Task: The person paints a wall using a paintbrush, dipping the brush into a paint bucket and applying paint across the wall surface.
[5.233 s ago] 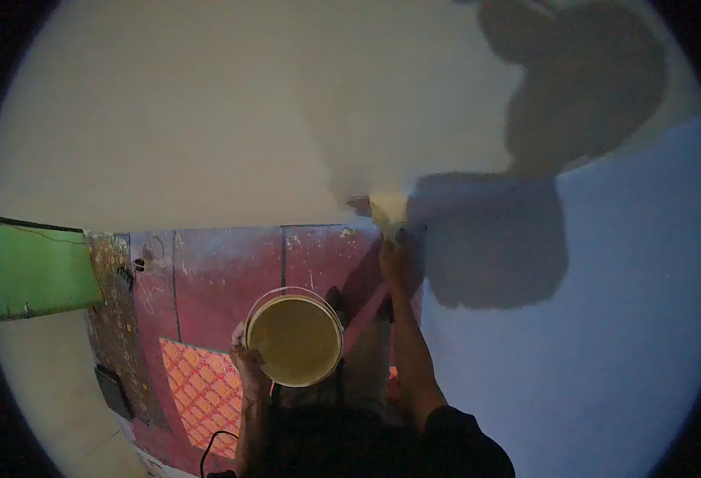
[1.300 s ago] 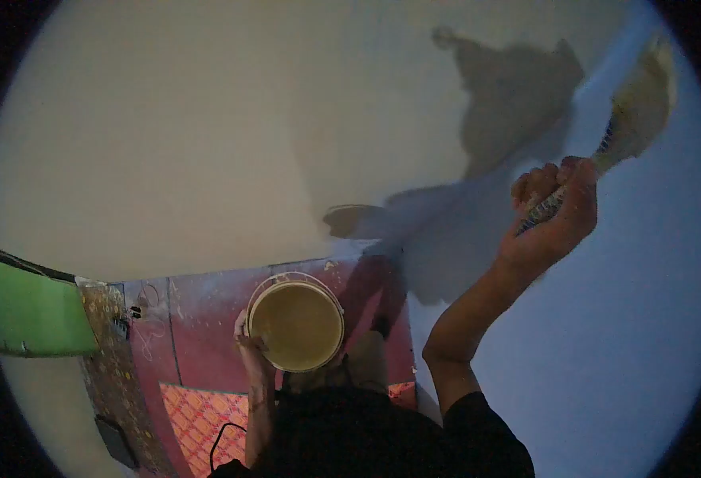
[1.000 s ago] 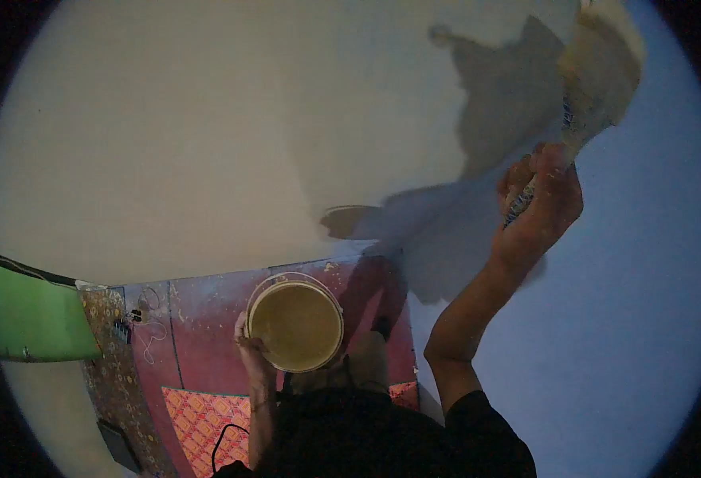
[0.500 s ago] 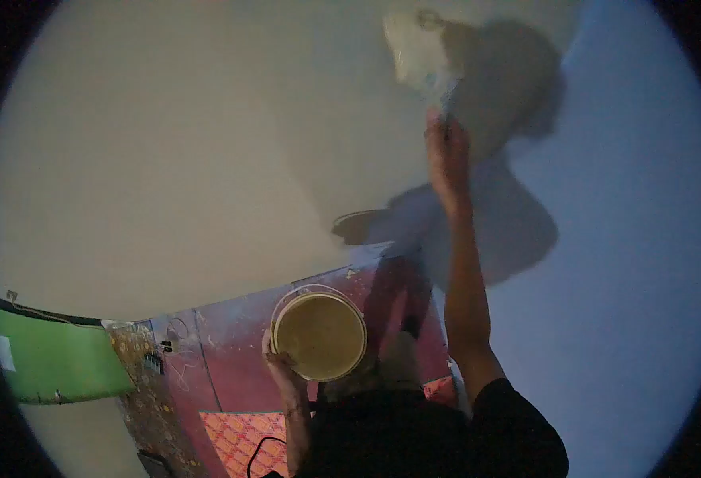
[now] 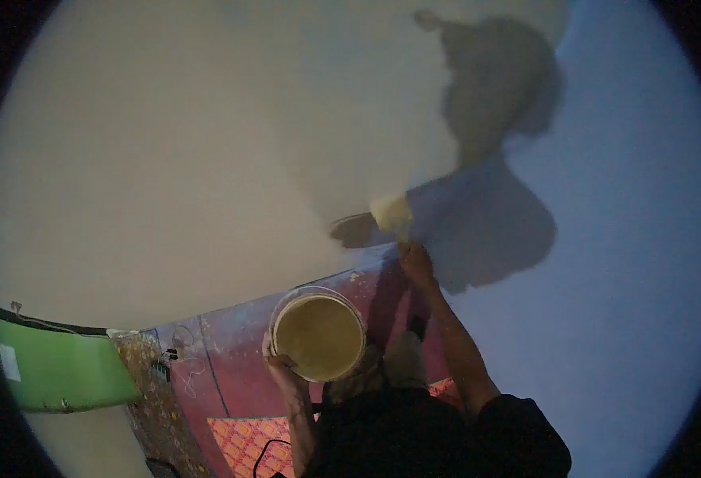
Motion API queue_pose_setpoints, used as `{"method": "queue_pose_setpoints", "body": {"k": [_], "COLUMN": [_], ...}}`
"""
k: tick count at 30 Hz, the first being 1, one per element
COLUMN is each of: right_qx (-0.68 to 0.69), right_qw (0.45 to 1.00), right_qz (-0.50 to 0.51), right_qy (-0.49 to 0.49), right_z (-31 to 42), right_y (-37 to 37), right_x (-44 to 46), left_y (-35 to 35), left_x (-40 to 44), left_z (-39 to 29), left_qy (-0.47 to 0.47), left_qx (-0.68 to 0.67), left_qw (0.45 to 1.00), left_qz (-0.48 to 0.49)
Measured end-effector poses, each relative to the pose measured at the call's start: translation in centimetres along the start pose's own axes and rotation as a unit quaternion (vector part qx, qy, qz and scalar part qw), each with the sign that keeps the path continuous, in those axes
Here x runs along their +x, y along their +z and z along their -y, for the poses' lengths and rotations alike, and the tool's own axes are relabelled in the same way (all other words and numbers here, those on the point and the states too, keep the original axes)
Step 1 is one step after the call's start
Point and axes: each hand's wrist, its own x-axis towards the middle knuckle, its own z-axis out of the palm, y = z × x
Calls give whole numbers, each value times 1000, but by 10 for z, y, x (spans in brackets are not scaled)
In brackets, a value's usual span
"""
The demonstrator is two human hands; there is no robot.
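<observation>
A round paint bucket (image 5: 361, 344) with a thin wire handle is in front of my body, and yellowish-cream paint (image 5: 318, 338) shows inside it. My left hand (image 5: 280, 366) is closed around the bucket's left side. Above and to the right, my right hand (image 5: 416, 263) grips a wide paintbrush (image 5: 392, 215) by its handle. The brush's pale yellow head lies against the lower wall, just above where the floor begins. Cream paint covers the wall (image 5: 175, 183) on the left; the wall (image 5: 629, 271) on the right is blue.
Dark shadows of my head, arm and the bucket fall across the wall. Below is a reddish floor (image 5: 243, 358) with spots and loose cords. An orange patterned mat (image 5: 247, 438) lies near my body. A green surface (image 5: 63, 366) with a white patch is at the lower left.
My right hand has swept the brush down and left, from high on the wall to near its bottom edge. The bucket and my left hand have hardly moved.
</observation>
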Motion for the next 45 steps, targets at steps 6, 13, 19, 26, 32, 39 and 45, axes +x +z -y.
{"method": "queue_pose_setpoints", "body": {"k": [6,13,19,26,32,39,45], "right_qx": [-61,-130,-102,-39,19,326,246], "right_qw": [997,982,991,994,963,853,798], "right_qz": [13,-84,-41,-29,-165,-142,-359], "right_qy": [-50,-107,-79,-94,-211,-382,-417], "right_z": [-118,-123,-53,61,173,291,303], "right_y": [74,80,42,-60,-201,-336,-350], "right_x": [-8,-18,-10,22,-35,-132,-94], "left_y": [4,4,2,-4,16,-17,-17], "left_x": [1,-1,2,4,2,2,4], "left_z": [-7,-6,-5,4,-9,30,14], "left_qy": [-57,-9,-31,4,-46,-36,-11], "left_qx": [-66,-50,-2,-16,-32,-56,4], "left_qw": [996,999,999,1000,998,997,1000], "left_qz": [-18,4,-21,19,-25,-29,-9]}}
